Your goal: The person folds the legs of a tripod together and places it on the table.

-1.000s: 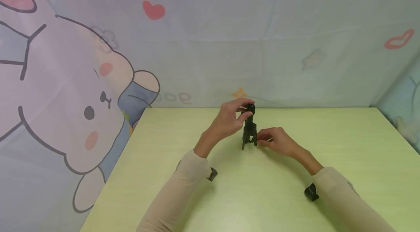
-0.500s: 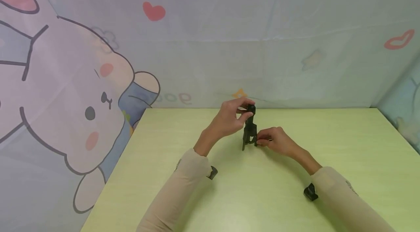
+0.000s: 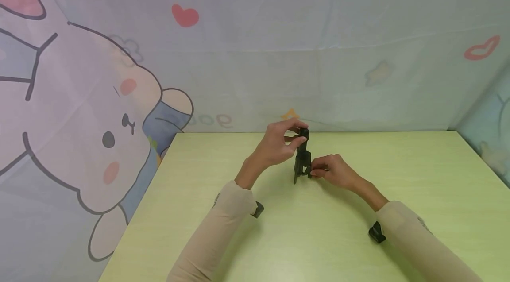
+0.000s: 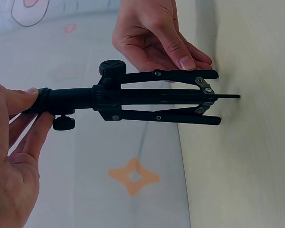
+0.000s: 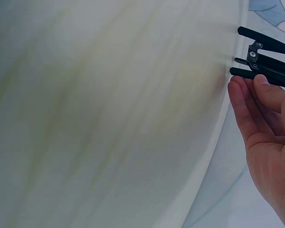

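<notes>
— While the small black metal-and-plastic tripod (image 3: 303, 158) stands upright near the middle of the pale green table top (image 3: 318, 229), how many hands are on it?

— Two; the left hand (image 3: 276, 144) pinches the round head at the top between thumb and curled fingers (image 4: 31, 97), and the right hand (image 3: 332, 169) pinches one leg low down, at about 3 o'clock from the tripod's foot; its thumb (image 4: 180, 54) lies along that leg in the left wrist view.

— How many legs can you count?

— Two thin black legs show plainly in the left wrist view, with a slim centre rod between them whose tip meets the table; a third leg I cannot tell, since the right hand covers that side; the legs stand narrow, close to the rod; two round knobs show on the body, one near the leg hinge and one nearer the head.

— What else lies about?

— Two beige sleeves, one (image 3: 215, 237) at 7 o'clock and one (image 3: 418, 242) at 5 o'clock from the tripod; a small black wrist mount sits on each, so two in all; behind the table, at 12 o'clock, hangs a pale printed cloth backdrop (image 3: 318, 52) with two red hearts and one red lip mark; one big cartoon rabbit (image 3: 91, 131) fills it at 9 o'clock.
</notes>
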`<act>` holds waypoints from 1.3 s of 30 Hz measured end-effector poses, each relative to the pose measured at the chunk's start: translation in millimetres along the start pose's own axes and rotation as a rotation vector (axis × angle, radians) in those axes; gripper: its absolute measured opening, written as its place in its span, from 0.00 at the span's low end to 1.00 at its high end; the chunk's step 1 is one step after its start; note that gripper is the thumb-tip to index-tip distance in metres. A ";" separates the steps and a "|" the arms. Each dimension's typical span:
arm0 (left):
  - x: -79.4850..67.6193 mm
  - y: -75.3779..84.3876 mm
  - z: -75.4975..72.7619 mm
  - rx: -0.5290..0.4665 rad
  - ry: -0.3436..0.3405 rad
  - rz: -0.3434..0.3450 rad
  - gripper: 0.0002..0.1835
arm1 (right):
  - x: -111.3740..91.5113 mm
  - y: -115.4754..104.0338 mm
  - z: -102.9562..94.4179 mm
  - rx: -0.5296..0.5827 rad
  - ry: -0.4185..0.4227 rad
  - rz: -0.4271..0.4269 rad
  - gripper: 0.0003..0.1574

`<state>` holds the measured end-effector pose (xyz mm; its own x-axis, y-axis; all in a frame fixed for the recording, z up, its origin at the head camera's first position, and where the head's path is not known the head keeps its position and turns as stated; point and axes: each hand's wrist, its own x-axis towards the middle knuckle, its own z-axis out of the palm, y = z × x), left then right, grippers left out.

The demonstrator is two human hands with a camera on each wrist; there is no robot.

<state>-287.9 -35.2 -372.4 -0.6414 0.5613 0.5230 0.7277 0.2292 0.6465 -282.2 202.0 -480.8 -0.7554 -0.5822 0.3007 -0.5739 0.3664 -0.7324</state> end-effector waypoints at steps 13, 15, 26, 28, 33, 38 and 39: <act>-0.5 -2.5 -0.9 0.014 0.013 0.004 0.12 | 0.7 4.8 3.4 -0.042 0.032 -0.042 0.06; -0.5 -2.9 -1.4 0.016 0.017 0.009 0.12 | 1.1 4.9 4.3 -0.048 0.037 -0.041 0.07; 0.5 -6.1 -3.1 0.010 0.021 0.008 0.12 | 3.8 6.1 6.8 -0.085 0.063 -0.062 0.08; 0.7 -6.6 -3.3 0.009 0.020 0.002 0.12 | 4.4 5.9 7.1 -0.081 0.069 -0.071 0.08; -0.1 -7.9 -3.2 0.003 0.026 -0.010 0.11 | 5.2 6.1 8.2 -0.076 0.079 -0.082 0.08; -0.6 -8.4 -2.5 -0.015 0.029 -0.014 0.11 | 5.2 6.7 8.2 -0.052 0.072 -0.058 0.08; -0.6 -8.3 -2.6 -0.016 0.029 -0.015 0.11 | 5.3 6.4 8.2 -0.045 0.070 -0.055 0.08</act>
<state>-294.2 -39.5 -376.7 -0.6590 0.5347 0.5290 0.7141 0.2241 0.6632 -287.3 195.3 -489.0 -0.7414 -0.5510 0.3830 -0.6279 0.3682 -0.6857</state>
